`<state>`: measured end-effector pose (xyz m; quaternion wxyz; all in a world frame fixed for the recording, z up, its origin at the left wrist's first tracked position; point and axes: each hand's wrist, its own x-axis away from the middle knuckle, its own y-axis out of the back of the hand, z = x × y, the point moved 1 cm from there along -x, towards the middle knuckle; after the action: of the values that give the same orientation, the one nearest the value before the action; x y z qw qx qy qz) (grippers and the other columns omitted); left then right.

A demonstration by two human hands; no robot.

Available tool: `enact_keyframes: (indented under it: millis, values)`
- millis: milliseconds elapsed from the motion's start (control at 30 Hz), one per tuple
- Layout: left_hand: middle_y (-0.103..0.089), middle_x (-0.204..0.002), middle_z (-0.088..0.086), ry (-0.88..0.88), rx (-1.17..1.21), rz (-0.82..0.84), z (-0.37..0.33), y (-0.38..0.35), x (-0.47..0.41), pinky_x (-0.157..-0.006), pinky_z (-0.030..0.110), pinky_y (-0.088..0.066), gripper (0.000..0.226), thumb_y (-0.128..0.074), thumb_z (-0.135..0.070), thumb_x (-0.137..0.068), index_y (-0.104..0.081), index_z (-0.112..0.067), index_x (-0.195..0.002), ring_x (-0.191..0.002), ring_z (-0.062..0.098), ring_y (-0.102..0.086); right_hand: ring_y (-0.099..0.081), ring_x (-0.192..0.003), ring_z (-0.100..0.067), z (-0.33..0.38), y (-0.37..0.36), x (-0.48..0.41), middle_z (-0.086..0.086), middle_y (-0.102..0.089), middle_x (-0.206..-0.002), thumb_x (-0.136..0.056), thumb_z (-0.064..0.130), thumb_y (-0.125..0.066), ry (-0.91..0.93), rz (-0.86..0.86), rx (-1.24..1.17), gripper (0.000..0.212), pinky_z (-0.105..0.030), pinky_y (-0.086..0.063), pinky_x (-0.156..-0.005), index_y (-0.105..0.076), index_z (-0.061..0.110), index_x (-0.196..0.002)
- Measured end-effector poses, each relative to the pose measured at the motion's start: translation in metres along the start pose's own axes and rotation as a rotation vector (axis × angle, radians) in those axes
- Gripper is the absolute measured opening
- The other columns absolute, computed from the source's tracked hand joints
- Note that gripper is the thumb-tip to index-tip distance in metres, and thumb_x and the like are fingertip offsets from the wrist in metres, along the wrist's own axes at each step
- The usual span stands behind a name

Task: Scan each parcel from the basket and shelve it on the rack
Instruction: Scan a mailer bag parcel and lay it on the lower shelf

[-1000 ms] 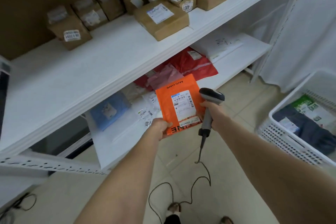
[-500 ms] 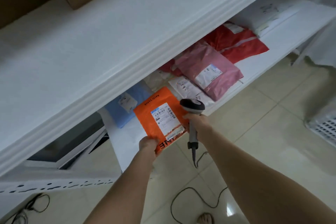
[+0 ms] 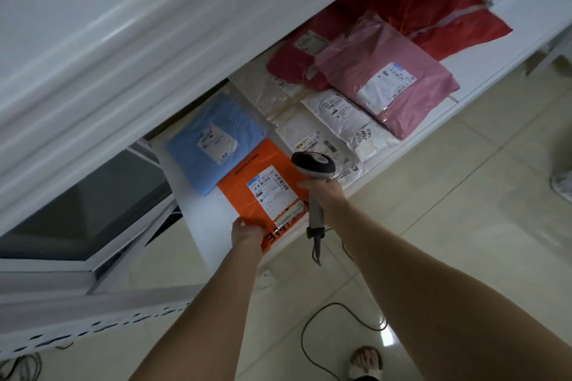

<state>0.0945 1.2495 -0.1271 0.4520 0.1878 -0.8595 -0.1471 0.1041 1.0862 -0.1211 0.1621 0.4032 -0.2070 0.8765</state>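
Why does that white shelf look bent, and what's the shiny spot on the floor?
Head view: the wide-angle lens bows the shelf edge; the shiny spot is light glaring off the glossy floor; the orange parcel is sharp enough to show a label, but its small print is too soft to read.

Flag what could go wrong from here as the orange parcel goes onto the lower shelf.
The left hand grips the orange parcel by its near end, which seems to overhang the front edge of the lower shelf; released there, it might slip to the floor.
Its far corner meets the blue parcel; pushing deeper could shove that one or cover its label.
The scanner in the right hand trails a cable looping on the floor near a foot; it could snag.
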Motion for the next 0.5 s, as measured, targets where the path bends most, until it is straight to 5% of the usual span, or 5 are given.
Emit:
enact_keyframes:
  millis: [100, 233, 400, 500]
  values:
    - [-0.058, -0.094, 0.003, -0.037, -0.05, 0.032, -0.006, 0.0, -0.003, -0.085, 0.043, -0.054, 0.026, -0.049, 0.0, -0.095, -0.043, -0.025, -0.101, -0.086, 0.025, -0.061, -0.059, -0.053, -0.014, 0.0, -0.004, 0.0, -0.003, -0.059, -0.069, -0.082, 0.002, -0.07, 0.014, -0.009, 0.0, 0.016, -0.022, -0.047, -0.044, -0.057, 0.011, -0.079]
    - [-0.058, -0.091, 0.004, -0.065, -0.156, 0.038, -0.013, -0.002, -0.002, -0.07, 0.037, -0.051, 0.02, -0.048, 0.002, -0.093, -0.048, -0.018, -0.094, -0.073, 0.02, -0.056, -0.056, -0.058, -0.015, 0.001, 0.002, 0.003, -0.003, -0.057, -0.07, -0.081, 0.0, -0.07, 0.02, -0.001, 0.009, 0.017, -0.025, -0.045, -0.049, -0.057, 0.011, -0.078]
    - [-0.063, -0.114, 0.017, -0.115, -0.231, 0.029, -0.033, -0.01, 0.019, -0.095, 0.042, -0.05, 0.03, -0.069, -0.016, -0.086, -0.06, -0.002, -0.112, -0.104, 0.032, -0.061, -0.056, -0.065, -0.017, 0.012, 0.021, 0.023, -0.008, -0.058, -0.078, -0.083, -0.001, -0.066, 0.0, -0.005, -0.007, 0.016, -0.027, -0.048, -0.054, -0.054, 0.009, -0.086]
    - [-0.059, -0.123, 0.021, -0.19, -0.335, 0.036, -0.055, -0.025, 0.044, -0.096, 0.04, -0.048, 0.039, -0.066, -0.015, -0.088, -0.056, 0.003, -0.122, -0.113, 0.036, -0.057, -0.056, -0.064, -0.017, 0.028, 0.04, 0.042, -0.008, -0.058, -0.078, -0.083, -0.002, -0.064, 0.01, 0.038, -0.059, 0.013, -0.026, -0.048, -0.055, -0.054, 0.006, -0.087]
